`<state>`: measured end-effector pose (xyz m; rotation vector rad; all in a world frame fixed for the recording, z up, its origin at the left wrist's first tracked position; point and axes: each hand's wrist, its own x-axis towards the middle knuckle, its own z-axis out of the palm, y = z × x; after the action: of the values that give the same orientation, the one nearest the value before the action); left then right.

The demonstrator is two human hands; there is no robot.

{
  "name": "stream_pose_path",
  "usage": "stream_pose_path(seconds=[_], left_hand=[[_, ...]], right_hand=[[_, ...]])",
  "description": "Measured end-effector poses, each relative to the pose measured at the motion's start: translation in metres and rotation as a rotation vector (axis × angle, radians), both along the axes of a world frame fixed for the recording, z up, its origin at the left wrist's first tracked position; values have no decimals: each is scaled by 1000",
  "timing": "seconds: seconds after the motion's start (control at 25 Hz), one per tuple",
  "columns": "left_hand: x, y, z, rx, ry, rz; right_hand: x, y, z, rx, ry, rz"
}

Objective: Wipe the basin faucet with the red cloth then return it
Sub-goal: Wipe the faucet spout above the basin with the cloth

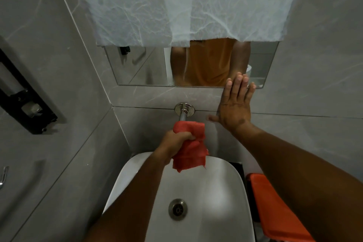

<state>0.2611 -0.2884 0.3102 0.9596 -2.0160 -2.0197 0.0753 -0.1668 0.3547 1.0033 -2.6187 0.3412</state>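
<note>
A chrome faucet (183, 113) sticks out of the grey tiled wall above a white basin (225, 186). Only its wall flange and a short length of pipe show. The red cloth (191, 153) is wrapped over the rest of the faucet and hangs down over the basin's back rim. My left hand (175, 141) is shut on the cloth around the faucet. My right hand (234, 104) is open, palm flat against the wall to the right of the faucet, fingertips reaching the mirror's lower edge.
A mirror (196, 65), mostly covered by a white sheet (176, 2), hangs above the faucet. A black holder (25, 102) is fixed on the left wall. An orange object (275, 208) sits right of the basin. The basin drain (177, 209) lies below.
</note>
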Motion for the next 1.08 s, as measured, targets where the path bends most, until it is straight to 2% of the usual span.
stream_pose_path(seconds=[0.08,0.12,0.32,0.4,0.6,0.76,0.92,1.08], left_hand=[[2,-6,-1,66,27,-104],[2,-6,-2,48,33,-90],[-1,24,-7,-299,35,249],[0,33,-8,-401,42,283],[0,41,-5,-683,-173,339],[4,40,-5,-641,-172,272],[1,29,7,-419,-141,206],[-21,10,36,-395,-208,-24]], right_hand=[[0,0,0,6,1,1],[0,0,1,1,-3,7],[4,1,3,11,-10,-21],[5,1,3,14,-10,-28],[7,1,1,20,13,-33],[6,0,0,23,23,-26],[4,0,-1,21,35,-23],[2,-2,-4,12,53,-23]])
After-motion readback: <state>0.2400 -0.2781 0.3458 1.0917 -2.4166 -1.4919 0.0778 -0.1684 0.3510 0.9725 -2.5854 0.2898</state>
